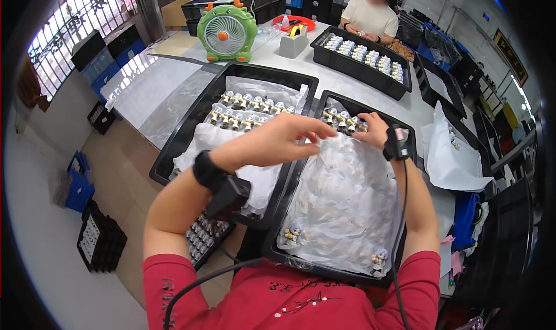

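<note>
My left hand [289,138] reaches across from the left tray to above the right black tray [275,237]. Its thumb and fingers are apart and hold nothing I can see. At the far end of the right tray, my right hand [375,132] has its fingers and thumb curled round a small figurine [360,125], partly hidden by them. Beside it stand more small white-and-gold figurines [340,120] in a row. Crumpled white tissue paper [341,197] covers most of this tray; one figurine [292,234] shows at its near left corner, another [379,259] at its near right.
The left black tray [168,156] holds rows of figurines [249,113] and white paper. Beyond are a green fan [227,32], a tape dispenser [293,42] and another figurine tray [347,70]. A person [370,17] sits across the table. A cable runs along my right arm.
</note>
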`<act>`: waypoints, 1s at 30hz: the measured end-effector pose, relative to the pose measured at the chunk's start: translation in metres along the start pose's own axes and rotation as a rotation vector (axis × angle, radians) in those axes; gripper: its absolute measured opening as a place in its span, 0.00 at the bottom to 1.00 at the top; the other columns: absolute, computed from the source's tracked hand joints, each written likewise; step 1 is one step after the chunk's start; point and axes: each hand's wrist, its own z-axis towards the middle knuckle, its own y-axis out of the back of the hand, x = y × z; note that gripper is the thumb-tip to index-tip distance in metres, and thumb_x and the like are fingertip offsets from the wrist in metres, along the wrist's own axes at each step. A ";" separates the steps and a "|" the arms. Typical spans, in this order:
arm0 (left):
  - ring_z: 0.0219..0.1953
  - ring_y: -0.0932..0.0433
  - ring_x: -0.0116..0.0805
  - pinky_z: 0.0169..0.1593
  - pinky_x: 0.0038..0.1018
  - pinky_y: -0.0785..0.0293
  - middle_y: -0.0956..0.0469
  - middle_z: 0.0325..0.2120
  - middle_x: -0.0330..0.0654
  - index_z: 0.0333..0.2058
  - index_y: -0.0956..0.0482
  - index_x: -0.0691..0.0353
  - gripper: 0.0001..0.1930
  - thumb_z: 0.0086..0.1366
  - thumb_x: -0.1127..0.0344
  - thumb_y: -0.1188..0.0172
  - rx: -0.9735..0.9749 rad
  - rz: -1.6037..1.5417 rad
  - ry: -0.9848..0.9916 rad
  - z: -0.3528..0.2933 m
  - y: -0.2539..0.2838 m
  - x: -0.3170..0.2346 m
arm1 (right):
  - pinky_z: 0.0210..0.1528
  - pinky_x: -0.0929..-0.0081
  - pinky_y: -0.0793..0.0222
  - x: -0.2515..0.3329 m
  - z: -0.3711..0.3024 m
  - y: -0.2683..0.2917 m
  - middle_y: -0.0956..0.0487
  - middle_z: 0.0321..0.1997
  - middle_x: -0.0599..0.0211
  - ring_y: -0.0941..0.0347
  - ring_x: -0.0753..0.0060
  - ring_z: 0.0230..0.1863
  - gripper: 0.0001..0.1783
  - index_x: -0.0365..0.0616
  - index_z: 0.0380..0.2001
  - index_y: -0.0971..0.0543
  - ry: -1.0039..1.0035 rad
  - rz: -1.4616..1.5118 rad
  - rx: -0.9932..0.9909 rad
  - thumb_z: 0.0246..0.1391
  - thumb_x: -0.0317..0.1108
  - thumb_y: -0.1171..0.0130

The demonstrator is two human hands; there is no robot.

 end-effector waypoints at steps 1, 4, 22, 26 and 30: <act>0.46 0.24 0.29 0.52 0.26 0.28 0.23 0.46 0.43 0.52 0.27 0.63 0.19 0.61 0.73 0.42 0.013 -0.070 0.009 0.012 -0.012 -0.003 | 0.53 0.63 0.32 0.011 -0.006 -0.004 0.30 0.50 0.52 0.29 0.51 0.50 0.38 0.45 0.53 0.29 -0.042 0.002 -0.006 0.37 0.45 0.31; 0.46 0.24 0.28 0.52 0.24 0.28 0.23 0.43 0.42 0.49 0.26 0.67 0.15 0.63 0.74 0.44 0.004 -0.283 -0.024 0.034 -0.044 -0.001 | 0.53 0.60 0.32 0.026 -0.008 -0.021 0.30 0.50 0.55 0.32 0.48 0.49 0.40 0.46 0.56 0.31 -0.084 -0.084 -0.066 0.36 0.44 0.31; 0.43 0.23 0.27 0.47 0.23 0.29 0.22 0.40 0.40 0.46 0.24 0.64 0.13 0.63 0.70 0.43 -0.174 -0.672 0.244 0.041 -0.075 0.063 | 0.55 0.63 0.34 0.011 0.000 -0.021 0.29 0.50 0.58 0.33 0.50 0.49 0.36 0.44 0.50 0.28 -0.003 0.066 -0.142 0.30 0.38 0.33; 0.44 0.24 0.27 0.48 0.23 0.29 0.24 0.42 0.40 0.48 0.25 0.63 0.15 0.62 0.69 0.42 -0.173 -0.676 0.262 0.042 -0.076 0.066 | 0.54 0.63 0.34 0.007 -0.001 -0.016 0.29 0.49 0.56 0.32 0.52 0.50 0.35 0.42 0.49 0.29 0.055 0.138 -0.220 0.32 0.37 0.33; 0.46 0.25 0.27 0.51 0.25 0.30 0.27 0.46 0.41 0.54 0.31 0.62 0.22 0.62 0.66 0.41 -0.252 -0.642 0.280 0.041 -0.079 0.069 | 0.52 0.68 0.33 0.039 -0.014 0.010 0.28 0.46 0.56 0.29 0.58 0.49 0.33 0.40 0.47 0.28 0.108 0.349 -0.241 0.34 0.36 0.32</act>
